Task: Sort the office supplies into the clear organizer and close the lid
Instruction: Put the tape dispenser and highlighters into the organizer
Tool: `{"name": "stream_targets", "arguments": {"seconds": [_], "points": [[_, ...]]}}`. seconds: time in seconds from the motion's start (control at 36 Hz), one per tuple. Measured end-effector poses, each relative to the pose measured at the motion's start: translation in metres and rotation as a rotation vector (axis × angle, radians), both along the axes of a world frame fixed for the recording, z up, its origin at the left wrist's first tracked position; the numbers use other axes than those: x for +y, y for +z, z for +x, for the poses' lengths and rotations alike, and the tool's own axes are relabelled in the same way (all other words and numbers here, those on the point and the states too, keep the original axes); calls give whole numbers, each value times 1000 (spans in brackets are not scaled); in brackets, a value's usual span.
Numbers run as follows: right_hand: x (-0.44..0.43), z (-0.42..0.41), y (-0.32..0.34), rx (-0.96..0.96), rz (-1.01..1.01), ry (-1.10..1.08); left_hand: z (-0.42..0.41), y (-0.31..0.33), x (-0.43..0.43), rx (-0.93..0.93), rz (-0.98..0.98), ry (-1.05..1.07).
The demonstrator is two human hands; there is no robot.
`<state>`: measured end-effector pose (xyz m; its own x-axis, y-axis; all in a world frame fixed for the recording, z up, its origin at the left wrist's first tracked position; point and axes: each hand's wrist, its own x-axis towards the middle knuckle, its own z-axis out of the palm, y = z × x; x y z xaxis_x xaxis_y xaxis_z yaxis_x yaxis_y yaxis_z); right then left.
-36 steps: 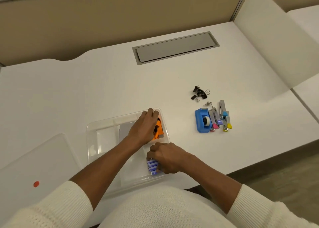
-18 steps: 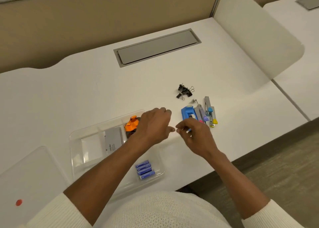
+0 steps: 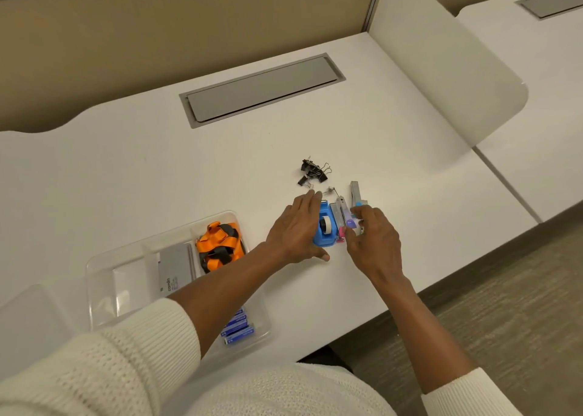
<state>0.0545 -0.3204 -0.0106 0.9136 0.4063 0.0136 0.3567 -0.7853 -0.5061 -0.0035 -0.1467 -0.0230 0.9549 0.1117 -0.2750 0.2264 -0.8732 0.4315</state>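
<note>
The clear organizer sits at the desk's front left, holding an orange-and-black strap bundle, a grey box and blue staple boxes. To its right lies a blue tape dispenser. My left hand rests flat against the dispenser's left side, fingers spread. Small staplers with coloured ends lie beside it. My right hand curls over them, fingertips on the staplers. Black binder clips lie farther back.
The organizer's clear lid lies at the far left. A grey cable hatch is set into the desk at the back. A white divider panel stands on the right. The desk's front edge runs close under my right wrist.
Both hands have left the organizer and moved right to the tape dispenser and staplers. The view has also shifted right.
</note>
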Motion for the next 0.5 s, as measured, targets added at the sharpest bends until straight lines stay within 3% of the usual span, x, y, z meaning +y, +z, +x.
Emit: {"name": "stream_targets", "arguments": {"seconds": [0.28,0.5], "points": [[16,10,0,62,-216,69,0,-16,4,-144,0,40],[30,9,-5,36,-308,38,-37,18,10,-282,-91,153]]}}
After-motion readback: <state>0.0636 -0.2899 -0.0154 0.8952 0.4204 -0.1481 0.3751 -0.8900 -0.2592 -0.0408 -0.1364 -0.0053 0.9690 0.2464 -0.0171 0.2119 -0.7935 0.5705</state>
